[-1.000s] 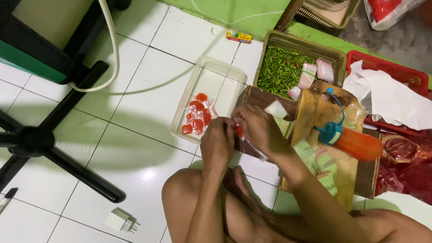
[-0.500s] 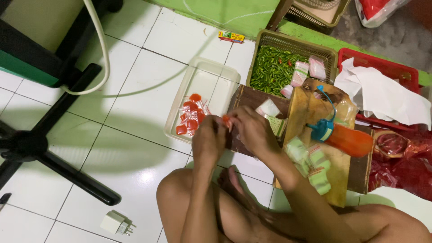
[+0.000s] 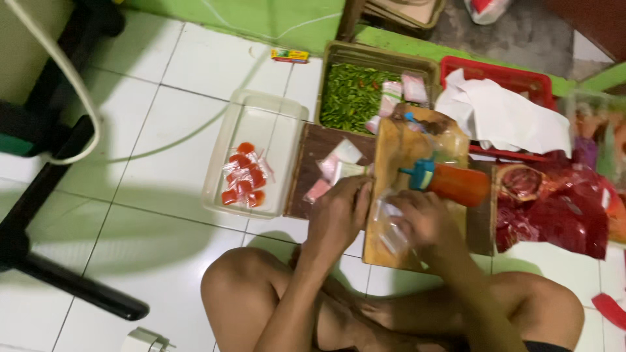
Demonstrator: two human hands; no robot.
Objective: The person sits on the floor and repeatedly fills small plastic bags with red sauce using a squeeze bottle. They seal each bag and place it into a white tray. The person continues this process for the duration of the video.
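I sit cross-legged on a white tiled floor. My left hand rests with curled fingers at the left edge of a light wooden board; what it holds is hidden. My right hand pinches a small clear plastic bag from a loose pile on the board. An orange squeeze bottle with a blue cap lies on the board just above my right hand. A clear tray to the left holds several small red sauce packets.
A basket of green chillies stands behind the board, and a red basket with white paper to its right. A red plastic bag lies at the right. A black chair base, white cable and white plug adapter are at the left.
Both hands held a small red packet near the tray a second ago. They have moved right onto the wooden board, and the red packet is no longer in them.
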